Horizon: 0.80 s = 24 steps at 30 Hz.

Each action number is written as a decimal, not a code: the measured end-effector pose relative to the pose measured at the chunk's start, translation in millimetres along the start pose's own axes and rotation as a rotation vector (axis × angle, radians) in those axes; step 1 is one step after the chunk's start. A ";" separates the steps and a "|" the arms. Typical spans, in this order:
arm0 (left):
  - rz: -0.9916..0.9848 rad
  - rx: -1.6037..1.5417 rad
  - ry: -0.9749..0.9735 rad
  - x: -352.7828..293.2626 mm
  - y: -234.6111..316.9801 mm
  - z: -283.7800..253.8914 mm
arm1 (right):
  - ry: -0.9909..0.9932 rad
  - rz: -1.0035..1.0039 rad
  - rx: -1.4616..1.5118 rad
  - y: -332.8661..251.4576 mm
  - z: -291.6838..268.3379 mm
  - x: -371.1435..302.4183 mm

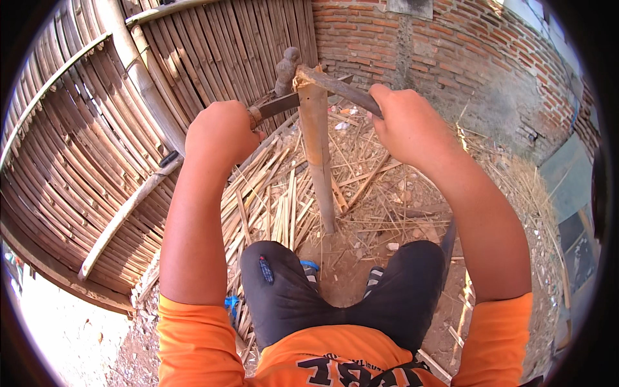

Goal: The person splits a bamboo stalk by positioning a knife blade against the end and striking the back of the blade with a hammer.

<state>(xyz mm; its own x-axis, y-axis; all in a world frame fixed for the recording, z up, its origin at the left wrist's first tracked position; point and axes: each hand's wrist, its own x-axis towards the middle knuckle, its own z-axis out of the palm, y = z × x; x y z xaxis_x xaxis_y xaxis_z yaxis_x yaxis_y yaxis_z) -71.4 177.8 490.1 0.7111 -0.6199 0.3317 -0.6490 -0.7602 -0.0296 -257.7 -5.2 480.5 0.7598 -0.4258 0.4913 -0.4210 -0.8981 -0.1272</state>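
My left hand (224, 134) is closed around the handle of a large knife (278, 106). The knife's dark blade meets the upper end of an upright bamboo piece (315, 138), and its tip shows past the far right side. My right hand (412, 126) grips one end of a brown wooden stick (345, 88). The stick slants up to the left, its frayed end at the top of the bamboo; whether it touches the bamboo or the blade I cannot tell. The bamboo stands between my knees and the wall, its lower end on the ground.
Split bamboo strips (277, 203) and dry scraps litter the ground ahead. A knobby, rounded post top (287, 69) rises just behind the blade. A slatted bamboo wall (84, 148) stands at left, a brick wall (464, 58) at the back right. Grey sheets (567, 174) lean at right.
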 end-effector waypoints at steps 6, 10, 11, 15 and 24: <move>-0.012 -0.031 -0.023 3.6 4.4 2.7 | 0.229 0.129 0.218 -11.8 -4.9 4.7; 0.004 0.003 -0.004 0.4 6.7 8.4 | -0.100 -0.062 -0.146 -17.7 16.5 -0.7; 0.002 0.001 0.036 -3.5 9.1 8.9 | -0.089 -0.081 -0.118 -12.2 2.3 1.8; -0.003 -0.021 -0.022 2.6 7.1 11.4 | 0.137 0.063 0.066 -18.2 -28.4 10.4; -0.060 -0.019 -0.019 10.4 -5.7 17.1 | -0.002 -0.027 -0.021 -3.4 -3.2 -1.4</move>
<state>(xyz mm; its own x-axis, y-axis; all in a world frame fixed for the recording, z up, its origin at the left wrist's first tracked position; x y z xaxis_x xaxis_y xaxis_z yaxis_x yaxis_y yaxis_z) -55.6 172.4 477.6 0.7535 -0.5773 0.3147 -0.6101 -0.7923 0.0076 -258.9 -1.1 483.0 0.7721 -0.4015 0.4926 -0.4105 -0.9068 -0.0958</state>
